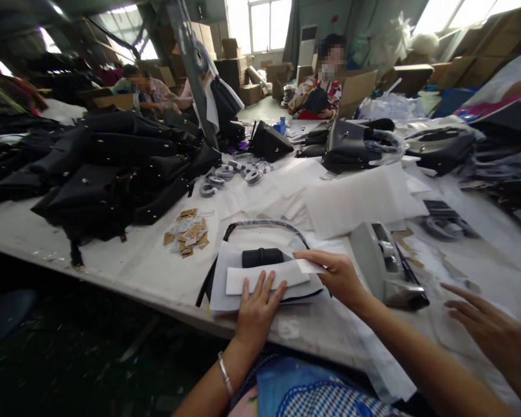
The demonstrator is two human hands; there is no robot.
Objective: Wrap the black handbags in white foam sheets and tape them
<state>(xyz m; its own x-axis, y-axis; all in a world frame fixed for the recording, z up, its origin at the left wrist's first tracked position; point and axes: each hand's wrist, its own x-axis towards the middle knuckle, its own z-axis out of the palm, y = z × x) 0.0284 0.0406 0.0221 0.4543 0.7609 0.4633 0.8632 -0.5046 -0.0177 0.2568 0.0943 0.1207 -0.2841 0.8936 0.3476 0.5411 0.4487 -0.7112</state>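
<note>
A black handbag [203, 285] lies flat at the table's front edge, its wrapped handle [267, 223] arching away from me. A white sheet [220, 272] covers most of it. On the sheet are a small black rolled piece [260, 257] and a folded strip of white foam [238, 281]. My left hand [260, 304] rests on the foam, fingers spread and flat. Over the right end of the foam, my right hand [336, 275] pinches a thin whitish strip [309, 266], possibly tape. A grey tape dispenser [375, 260] stands just right of that hand.
Another person's hand [488, 327] reaches in from the right. Black bags [91, 191] are heaped at left, more bags [351, 145] at the back. Brown tags [189, 234], wrapped coiled straps [238, 174] and white foam sheets [360, 200] lie beyond. A metal post [195, 75] rises behind.
</note>
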